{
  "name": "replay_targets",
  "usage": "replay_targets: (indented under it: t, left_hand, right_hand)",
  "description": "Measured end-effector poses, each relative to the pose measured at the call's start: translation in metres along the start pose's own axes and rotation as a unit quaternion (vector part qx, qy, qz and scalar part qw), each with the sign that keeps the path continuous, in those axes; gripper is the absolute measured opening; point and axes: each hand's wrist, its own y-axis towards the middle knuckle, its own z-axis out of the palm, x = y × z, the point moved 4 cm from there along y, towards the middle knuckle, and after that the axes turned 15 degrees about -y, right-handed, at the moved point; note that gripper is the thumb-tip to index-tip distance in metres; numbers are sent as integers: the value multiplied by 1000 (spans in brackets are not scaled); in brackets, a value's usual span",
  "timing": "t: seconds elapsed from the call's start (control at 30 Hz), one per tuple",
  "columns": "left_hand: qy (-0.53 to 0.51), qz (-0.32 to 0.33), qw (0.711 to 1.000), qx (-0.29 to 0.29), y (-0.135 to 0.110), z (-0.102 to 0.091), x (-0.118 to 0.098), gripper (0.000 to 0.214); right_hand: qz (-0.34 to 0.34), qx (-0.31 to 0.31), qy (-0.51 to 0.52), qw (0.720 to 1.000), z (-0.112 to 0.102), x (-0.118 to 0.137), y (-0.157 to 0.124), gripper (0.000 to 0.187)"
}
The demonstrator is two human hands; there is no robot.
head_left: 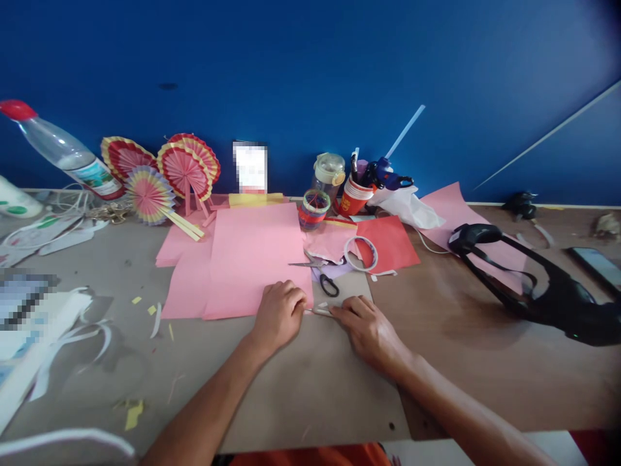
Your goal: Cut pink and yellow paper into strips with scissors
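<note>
Between my two hands, low over the table, lies a thin white strip (321, 311), perhaps tape or paper; its ends are hidden by my fingers. My left hand (279, 312) is closed in a pinch at the strip's left end, resting by the lower right corner of a large pink paper sheet (257, 252). At the other end, the fingers of my right hand (369, 329) are pressed together on the strip. Just beyond lie scissors (328, 285) with black handles and a white tape roll (361, 253).
Paper fans (184, 168) stand at the back left beside a tilted bottle (72, 155). A red cup (354, 197) of tools, a lidded jar (328, 169) and red paper (388, 243) are behind my hands. A black headset (548, 278) lies right; yellow scraps (134, 414) lie left.
</note>
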Motion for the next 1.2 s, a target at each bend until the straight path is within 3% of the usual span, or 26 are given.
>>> replay_targets:
  t: [0.67,0.8,0.97,1.2]
  left_hand:
    - [-14,3,1000,-6,1,-1,5,12]
    - [1,52,998,25,0,-7,-1,18]
    - [54,136,988,45,-15,-30,-8,29]
    - [43,152,985,64,-27,-44,23,32]
  right_hand:
    - [11,-32,-10,999,10,23,3,36]
    - [20,-38,-33,999,13,23,0,37]
    - [15,-43,-27,999,13,23,-1,37]
    - [13,-44,-32,998,11,24,0,40]
